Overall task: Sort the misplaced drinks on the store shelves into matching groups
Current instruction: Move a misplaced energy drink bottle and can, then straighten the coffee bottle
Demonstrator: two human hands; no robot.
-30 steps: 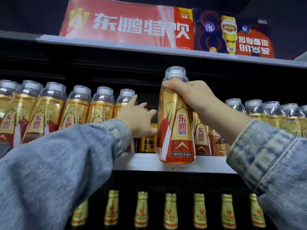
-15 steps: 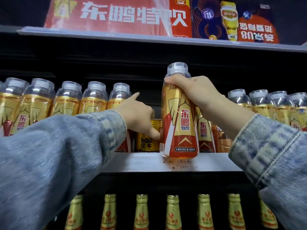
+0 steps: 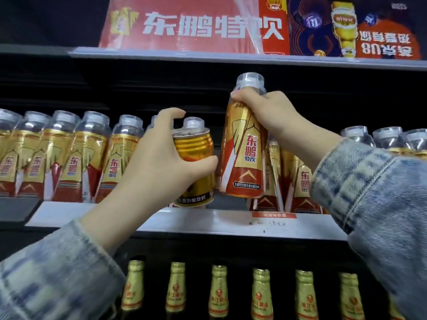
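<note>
Bottles [image 3: 74, 158] with clear caps and gold-and-red labels stand packed in a row along the left part of the shelf [image 3: 208, 221]. From the lower left my denim sleeve [image 3: 46, 278] reaches up. My left grip [image 3: 158, 165] is curled round a gold can [image 3: 196, 167], thumb across its front and fingers arched over its top. The can leans slightly, at the front of the shelf in the gap in the row; I cannot tell if its base touches the board. A clear bottle cap shows just behind its rim.

Just right of the can, nearly touching my thumb, hangs a bottle with a red label [image 3: 245, 158], tilted and held clear above the shelf. My right grip [image 3: 268, 114] is wrapped round its shoulder, just under the cap. Behind it stand more matching bottles [image 3: 302, 181], and further caps [image 3: 388, 139] show past my right sleeve [image 3: 381, 204].

Below the shelf I see a line of gold-foil bottle necks [image 3: 219, 292]. Above, a red carton [image 3: 191, 26] with large white characters sits on the top shelf.
</note>
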